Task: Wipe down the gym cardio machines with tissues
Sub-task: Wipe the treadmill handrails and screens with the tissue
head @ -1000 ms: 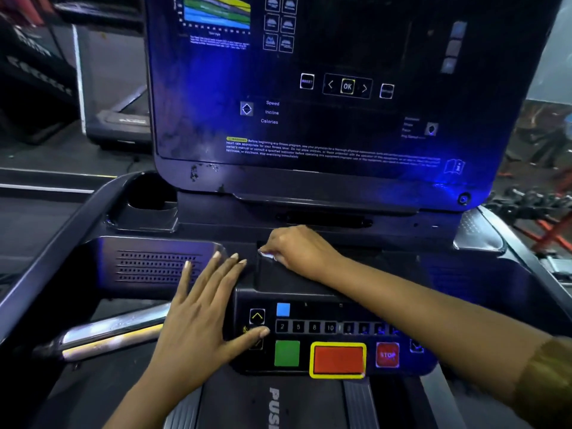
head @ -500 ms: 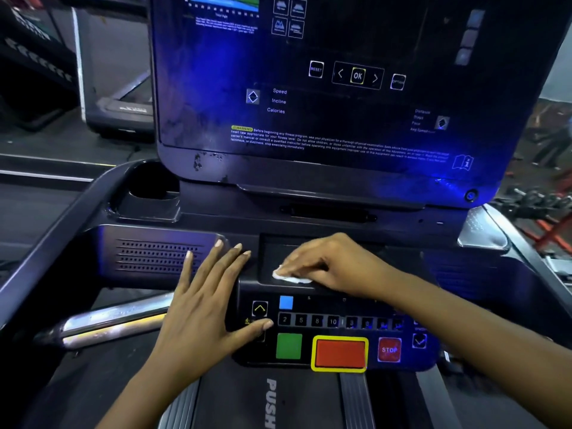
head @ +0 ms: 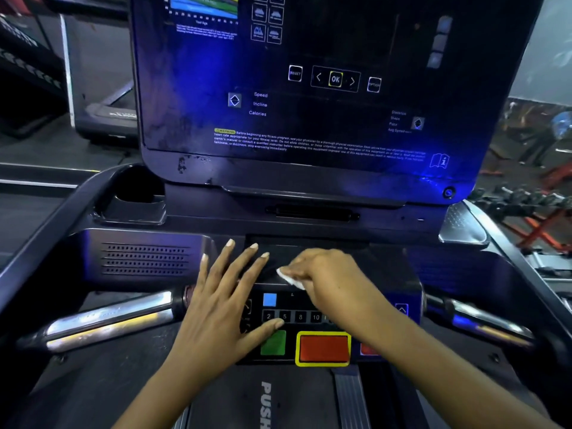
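White tissue [head: 288, 277] pinched in your right hand [head: 332, 278] sits near the buttons [head: 300, 317]; your left hand [head: 221, 311], spread flat, could thumb one.

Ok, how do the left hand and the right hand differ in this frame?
The left hand lies flat with its fingers spread; the right hand has its fingers bent. The left hand holds nothing; the right hand grips a white tissue and presses it down. Both rest on the treadmill's control panel.
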The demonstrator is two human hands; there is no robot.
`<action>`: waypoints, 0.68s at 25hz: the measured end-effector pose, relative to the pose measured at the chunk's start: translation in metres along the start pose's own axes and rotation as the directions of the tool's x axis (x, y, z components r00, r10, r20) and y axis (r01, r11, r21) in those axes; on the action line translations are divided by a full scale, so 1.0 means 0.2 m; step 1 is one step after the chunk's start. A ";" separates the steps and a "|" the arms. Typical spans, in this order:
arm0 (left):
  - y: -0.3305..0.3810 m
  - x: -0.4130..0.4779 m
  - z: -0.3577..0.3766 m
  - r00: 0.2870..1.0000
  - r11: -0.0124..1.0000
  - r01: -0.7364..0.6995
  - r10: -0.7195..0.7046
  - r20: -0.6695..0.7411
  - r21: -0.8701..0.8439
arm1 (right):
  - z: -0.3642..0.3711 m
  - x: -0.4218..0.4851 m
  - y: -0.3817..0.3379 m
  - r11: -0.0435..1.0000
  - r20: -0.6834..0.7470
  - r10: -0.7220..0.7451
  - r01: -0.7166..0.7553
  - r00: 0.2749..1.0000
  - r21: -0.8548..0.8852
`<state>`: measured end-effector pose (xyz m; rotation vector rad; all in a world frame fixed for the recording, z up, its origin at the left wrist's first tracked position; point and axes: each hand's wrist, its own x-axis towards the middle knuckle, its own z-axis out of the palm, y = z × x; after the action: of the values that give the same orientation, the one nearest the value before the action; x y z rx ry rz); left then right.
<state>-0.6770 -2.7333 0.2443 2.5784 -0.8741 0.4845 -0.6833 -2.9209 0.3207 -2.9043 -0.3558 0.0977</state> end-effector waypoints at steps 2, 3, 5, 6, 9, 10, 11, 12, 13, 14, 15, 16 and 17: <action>0.00 0.00 0.00 1.000 1.000 0.010 -0.010 -0.007 -0.006 | -0.03 -0.07 0.02 0.999 -0.033 0.017 -0.015 0.999 0.053; 0.00 0.00 0.01 1.000 1.000 0.014 -0.014 -0.007 -0.006 | -0.05 -0.11 0.09 0.994 -0.056 0.073 -0.068 0.996 0.080; 0.00 0.00 0.01 1.000 1.000 0.018 -0.018 -0.006 -0.002 | -0.05 -0.15 0.26 0.983 -0.088 0.184 -0.181 0.979 0.039; 0.00 0.00 0.01 1.000 1.000 0.018 -0.018 -0.006 -0.001 | -0.05 -0.17 0.33 0.973 -0.081 0.230 -0.231 0.970 -0.010; 0.00 0.00 0.01 1.000 1.000 0.018 -0.018 -0.006 0.000 | -0.08 -0.14 0.48 0.946 -0.035 0.318 -0.319 0.948 -0.058; 0.00 0.00 0.02 1.000 1.000 0.016 -0.016 -0.009 0.000 | -0.10 -0.12 0.50 0.945 -0.009 0.325 -0.325 0.946 -0.049; 0.00 0.00 0.02 1.000 1.000 0.015 -0.015 -0.012 0.000 | -0.12 -0.09 0.51 0.946 0.014 0.323 -0.322 0.946 -0.035; 0.00 0.00 0.02 1.000 1.000 0.013 -0.013 -0.015 -0.001 | -0.14 -0.06 0.52 0.947 0.010 0.323 -0.322 0.947 -0.007; 0.00 0.00 0.02 1.000 1.000 0.012 -0.012 -0.018 -0.003 | -0.14 -0.03 0.53 0.946 -0.007 0.324 -0.324 0.946 0.022; 0.00 0.00 0.02 1.000 1.000 0.013 -0.013 -0.020 -0.003 | -0.13 0.01 0.55 0.945 -0.028 0.326 -0.325 0.945 0.025; 0.00 0.00 0.02 1.000 1.000 0.013 -0.013 -0.023 0.000 | -0.11 0.05 0.56 0.944 -0.036 0.329 -0.329 0.944 0.007; 0.00 0.00 0.02 1.000 1.000 0.014 -0.014 -0.025 0.003 | -0.09 0.09 0.57 0.943 -0.033 0.331 -0.332 0.943 -0.027; 0.00 0.00 0.02 1.000 1.000 0.015 -0.015 -0.026 0.004 | -0.05 0.11 0.58 0.940 -0.029 0.334 -0.336 0.942 -0.062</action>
<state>-0.6757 -2.7352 0.2401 2.5749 -0.8450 0.5151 -0.6340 -3.0280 0.3047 -2.9996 0.1463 0.1147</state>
